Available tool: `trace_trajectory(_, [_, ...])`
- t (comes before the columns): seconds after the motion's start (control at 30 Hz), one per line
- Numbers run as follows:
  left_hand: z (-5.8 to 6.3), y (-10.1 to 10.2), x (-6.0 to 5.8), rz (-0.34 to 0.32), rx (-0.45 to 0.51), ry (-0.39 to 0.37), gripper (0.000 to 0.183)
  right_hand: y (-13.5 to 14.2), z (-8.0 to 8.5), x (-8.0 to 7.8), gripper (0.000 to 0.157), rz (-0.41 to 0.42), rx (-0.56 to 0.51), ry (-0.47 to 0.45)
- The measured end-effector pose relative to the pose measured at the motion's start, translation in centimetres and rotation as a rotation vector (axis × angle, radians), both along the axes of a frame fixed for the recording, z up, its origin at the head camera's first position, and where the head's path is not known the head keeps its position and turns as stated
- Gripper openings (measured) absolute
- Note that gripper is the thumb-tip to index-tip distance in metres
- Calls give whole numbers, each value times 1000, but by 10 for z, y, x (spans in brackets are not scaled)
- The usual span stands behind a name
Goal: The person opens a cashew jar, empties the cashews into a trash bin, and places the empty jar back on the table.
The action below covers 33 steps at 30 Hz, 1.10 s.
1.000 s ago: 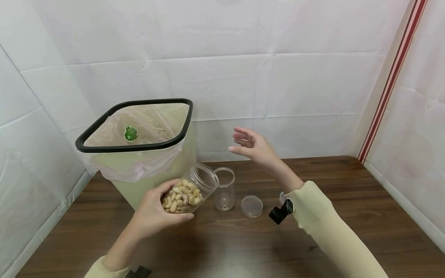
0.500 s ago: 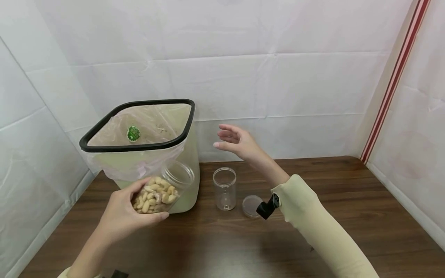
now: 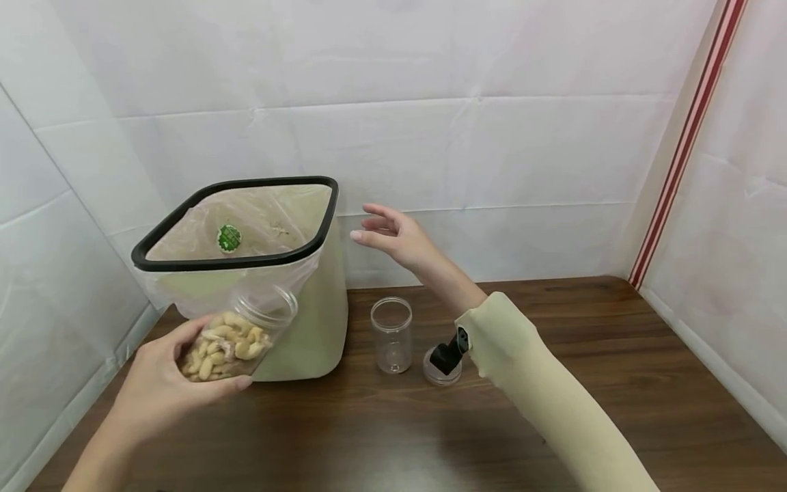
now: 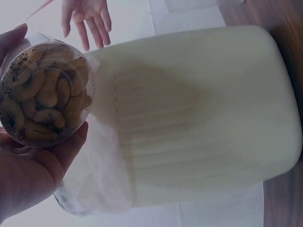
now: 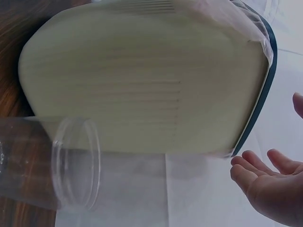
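Observation:
My left hand (image 3: 166, 379) grips a clear plastic jar (image 3: 264, 311) partly filled with cashews (image 3: 224, 345). The jar is lidless and tilted, its mouth up and to the right, in front of the bin. Its round base, with cashews behind it, faces the camera in the left wrist view. My right hand (image 3: 396, 239) hangs in the air right of the bin, fingers loosely bent with nothing in them. A second clear jar (image 3: 392, 342), upright, lidless and with nothing in it, stands on the table below that hand.
A pale green bin (image 3: 310, 321) with a black rim (image 3: 233, 265) and a pinkish liner stands at the back left; a green round label (image 3: 229, 238) shows inside. A clear lid (image 3: 441, 372) lies on the wooden table (image 3: 553, 383) under the right wrist camera. White sheeting hangs behind.
My left hand has carried the jar of cashews leftward, away from the second jar, to the front of the bin. My right hand has moved left and slightly up, toward the bin.

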<state>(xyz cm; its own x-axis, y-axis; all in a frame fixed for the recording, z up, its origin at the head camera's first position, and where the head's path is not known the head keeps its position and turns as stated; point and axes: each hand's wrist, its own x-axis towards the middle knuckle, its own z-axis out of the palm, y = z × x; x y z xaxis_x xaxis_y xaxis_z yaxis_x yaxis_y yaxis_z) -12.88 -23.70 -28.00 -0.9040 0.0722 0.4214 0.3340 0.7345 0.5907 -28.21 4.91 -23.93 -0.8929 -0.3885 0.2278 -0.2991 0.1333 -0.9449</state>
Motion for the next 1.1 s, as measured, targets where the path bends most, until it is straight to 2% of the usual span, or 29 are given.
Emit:
trace_trajectory(0.2, [3, -13, 1, 15, 26, -9, 68, -13, 5, -1, 58, 9, 0, -12])
trace_trajectory(0.57, [18, -43, 5, 33, 35, 50, 70, -36, 12, 0, 59, 42, 13, -23])
trace_trajectory(0.7, [24, -51, 5, 22, 66, 61, 69, -40, 14, -1, 60, 33, 35, -28])
trace_trajectory(0.87, [33, -58, 3, -25, 163, 51, 73, -42, 14, -2, 61, 22, 54, -36])
trace_trajectory(1.1, [48, -69, -4, -44, 201, 82, 71, -46, 13, -6, 64, 32, 56, -46])
